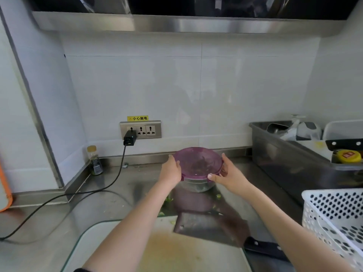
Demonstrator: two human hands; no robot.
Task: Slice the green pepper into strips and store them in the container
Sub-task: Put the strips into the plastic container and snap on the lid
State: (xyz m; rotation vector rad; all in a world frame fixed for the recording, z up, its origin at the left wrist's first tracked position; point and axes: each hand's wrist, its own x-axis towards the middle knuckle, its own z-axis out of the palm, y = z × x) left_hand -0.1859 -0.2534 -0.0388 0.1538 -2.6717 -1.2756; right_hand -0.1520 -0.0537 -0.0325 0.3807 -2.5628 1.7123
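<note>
**Pressing the lid home on the container**

Left of the lid [198, 161], the left hand [170, 170] cups the rim, fingers curled round it; right of the lid, the right hand [227, 173] grips the opposite edge, thumb on the front clip. To seal it well, I'd press evenly on both sides until the clips catch. The container [196, 185] is clear under a translucent purple lid, with green strips dimly visible inside, and stands behind the cleaver [204, 225].

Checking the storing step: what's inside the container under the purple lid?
Dark shapes show through the lid, and greenish bits through the container wall, probably pepper. Tint and blur hide what they are.
</note>
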